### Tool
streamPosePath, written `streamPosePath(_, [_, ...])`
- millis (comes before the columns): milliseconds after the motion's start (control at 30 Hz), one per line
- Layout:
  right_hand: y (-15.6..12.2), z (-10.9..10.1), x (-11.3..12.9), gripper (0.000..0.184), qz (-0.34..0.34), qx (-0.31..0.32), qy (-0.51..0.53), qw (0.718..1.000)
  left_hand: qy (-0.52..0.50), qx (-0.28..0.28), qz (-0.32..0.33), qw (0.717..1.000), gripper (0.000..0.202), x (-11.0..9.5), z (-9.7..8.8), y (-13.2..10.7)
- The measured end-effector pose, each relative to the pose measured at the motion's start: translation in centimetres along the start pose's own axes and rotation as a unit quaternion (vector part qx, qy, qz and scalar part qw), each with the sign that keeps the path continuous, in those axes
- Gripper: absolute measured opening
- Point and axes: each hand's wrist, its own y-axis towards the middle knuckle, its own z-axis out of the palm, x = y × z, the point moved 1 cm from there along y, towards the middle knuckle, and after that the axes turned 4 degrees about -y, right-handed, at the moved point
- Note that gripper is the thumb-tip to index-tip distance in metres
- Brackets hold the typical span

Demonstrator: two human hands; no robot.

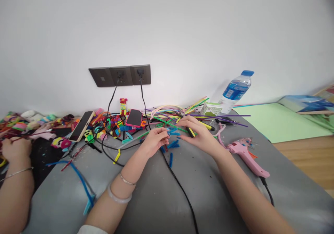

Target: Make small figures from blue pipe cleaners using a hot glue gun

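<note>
My left hand [156, 142] pinches a short bundle of blue pipe cleaner [172, 131] between thumb and fingertips. Just to its right, my right hand [197, 134] has its thumb and fingers apart around the bundle's far end. Through that gap shows a yellow-and-black tool handle [191, 132], with a second yellow handle [208, 125] behind the hand; they look like pliers, apparently lying on the table. Below the hands lie a cluster of blue pipe cleaner pieces [173, 144] and a single short blue piece [171, 160].
A pink glue gun [247, 157] lies right, a water bottle [235, 91] leans near the wall. Loose pipe cleaners [169, 110], phones [134, 118] and fuzzy figures [123, 107] crowd the back. A black cable [180, 185] crosses the grey table. Another person's hand [17, 148] is at left.
</note>
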Motion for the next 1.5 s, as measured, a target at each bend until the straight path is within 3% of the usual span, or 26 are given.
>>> streamPosePath(333, [-0.6,0.3,-0.4,0.013,-0.002,-0.012,0.029,0.999,0.044,0.005,-0.007,0.999,0.028,0.0,0.0,0.0])
streamPosePath(800, [-1.0,-0.1,-0.2,0.008,-0.018,-0.022,-0.012,1.000,0.082,0.006,-0.023,0.996,0.027,-0.2,0.2,-0.3])
streamPosePath(1300, [-1.2,0.0,-0.2,0.005,-0.027,-0.035,0.012,0.999,0.117,0.044,0.006,0.992,0.038,-0.7,0.2,-0.6])
streamPosePath(1500, [-1.1,-0.1,-0.2,0.006,-0.030,-0.046,0.018,0.998,0.131,0.070,0.051,0.988,0.037,-0.8,-0.1,-0.6])
